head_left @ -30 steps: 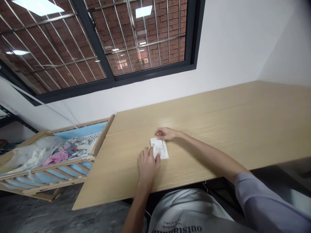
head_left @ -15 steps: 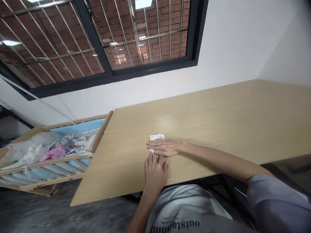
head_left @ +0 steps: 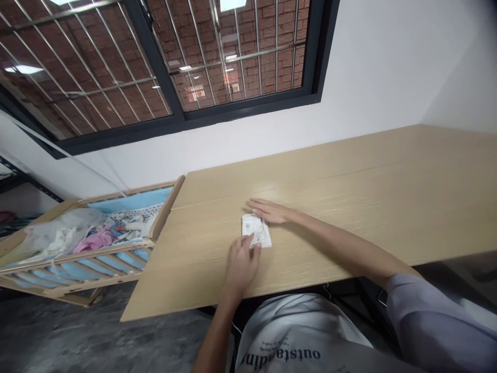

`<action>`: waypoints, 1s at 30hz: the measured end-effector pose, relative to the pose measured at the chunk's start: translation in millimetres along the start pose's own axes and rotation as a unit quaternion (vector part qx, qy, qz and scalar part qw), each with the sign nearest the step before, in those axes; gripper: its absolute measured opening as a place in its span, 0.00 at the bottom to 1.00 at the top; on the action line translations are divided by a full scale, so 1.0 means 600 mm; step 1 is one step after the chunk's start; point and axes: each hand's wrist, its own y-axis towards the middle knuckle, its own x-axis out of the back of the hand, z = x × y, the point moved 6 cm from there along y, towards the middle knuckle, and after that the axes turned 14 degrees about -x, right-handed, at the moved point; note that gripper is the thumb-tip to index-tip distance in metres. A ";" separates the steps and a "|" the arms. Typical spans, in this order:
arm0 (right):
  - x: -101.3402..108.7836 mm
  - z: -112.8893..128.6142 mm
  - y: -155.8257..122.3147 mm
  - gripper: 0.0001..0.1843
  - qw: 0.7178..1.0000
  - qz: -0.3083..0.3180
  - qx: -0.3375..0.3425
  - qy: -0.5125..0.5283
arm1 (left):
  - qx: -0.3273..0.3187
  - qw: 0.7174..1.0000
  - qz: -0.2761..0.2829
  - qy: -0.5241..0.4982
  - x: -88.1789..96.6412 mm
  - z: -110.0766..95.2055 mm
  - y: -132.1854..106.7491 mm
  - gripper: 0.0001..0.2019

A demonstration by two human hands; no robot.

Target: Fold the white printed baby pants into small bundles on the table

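Note:
A small white folded cloth [head_left: 257,231] with faint printed figures lies flat on the tabletop in front of me. My left hand [head_left: 243,263] rests at its near left edge, index finger and thumb apart and touching the cloth; the other fingers are partly hidden. Along the far right edge of the cloth, my right hand [head_left: 269,211] lies flat with its fingers stretched out to the left. Its lower side touches or overlaps the top corner of the cloth.
The pale wooden table [head_left: 330,207] runs right along the white wall, below a barred window [head_left: 240,57]. At its left end stands a wooden crib [head_left: 165,217] with a blue lining, holding a pink cloth [head_left: 95,240], white cloths and a clear plastic bag [head_left: 58,228].
My right hand has lifted off the cloth's middle and moved to its far edge. The left hand has shifted slightly left and down, and more of the cloth's printed face shows.

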 end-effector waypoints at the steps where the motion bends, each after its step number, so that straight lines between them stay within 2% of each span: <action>1: 0.017 -0.003 0.000 0.28 0.999 -0.050 -0.012 0.015 | 0.018 1.000 -0.010 0.001 0.013 0.013 0.006 0.20; 2: 0.032 -0.008 -0.001 0.28 0.994 -0.096 -0.030 0.031 | 0.044 0.999 -0.013 0.015 0.025 0.026 0.013 0.21; 4: 0.049 -0.019 -0.005 0.25 0.982 -0.158 -0.076 0.063 | 0.115 0.992 0.022 0.057 0.037 0.048 0.024 0.22; 6: 0.044 -0.027 -0.009 0.19 0.976 -0.165 -0.112 0.083 | 0.174 0.978 0.085 0.076 0.034 0.060 0.034 0.26; 8: 0.022 -0.029 -0.012 0.14 0.979 -0.128 -0.125 0.098 | 0.197 0.969 0.129 0.073 0.025 0.060 0.044 0.28; 11: -0.018 -0.028 -0.016 0.13 0.981 -0.055 -0.132 0.128 | 0.190 0.970 0.139 0.067 0.012 0.054 0.057 0.26; 16: -0.042 -0.026 -0.020 0.18 0.955 -0.024 -0.225 0.193 | 0.162 0.976 0.143 0.029 -0.007 0.054 0.071 0.18; 18: -0.046 -0.009 -0.022 0.21 0.937 0.006 -0.259 0.234 | 0.138 0.981 0.136 0.008 0.004 0.051 0.072 0.15; 20: -0.049 0.025 -0.028 0.19 0.925 0.035 -0.267 0.269 | 0.097 0.988 0.115 -0.037 0.035 0.042 0.063 0.14; 22: -0.055 0.078 -0.040 0.16 0.919 0.058 -0.247 0.301 | 0.047 0.989 0.081 -0.117 0.089 0.029 0.036 0.15; 24: -0.071 0.149 -0.061 0.15 0.907 0.103 -0.210 0.350 | 0.023 0.978 0.062 -0.197 0.155 0.024 -0.016 0.17; 26: -0.102 0.228 -0.091 0.16 0.879 0.183 -0.176 0.404 | 0.066 0.973 0.093 -0.201 0.213 0.041 -0.092 0.20; 27: -0.122 0.269 -0.107 0.17 0.865 0.223 -0.151 0.424 | 0.095 0.967 0.131 -0.196 0.232 0.054 -0.137 0.22; 29: -0.171 0.338 -0.138 0.17 0.852 0.287 -0.111 0.424 | 0.166 0.956 0.163 -0.178 0.260 0.091 -0.228 0.23; 30: -0.202 0.363 -0.149 0.17 0.851 0.304 -0.106 0.416 | 0.198 0.946 0.186 -0.177 0.261 0.111 -0.272 0.24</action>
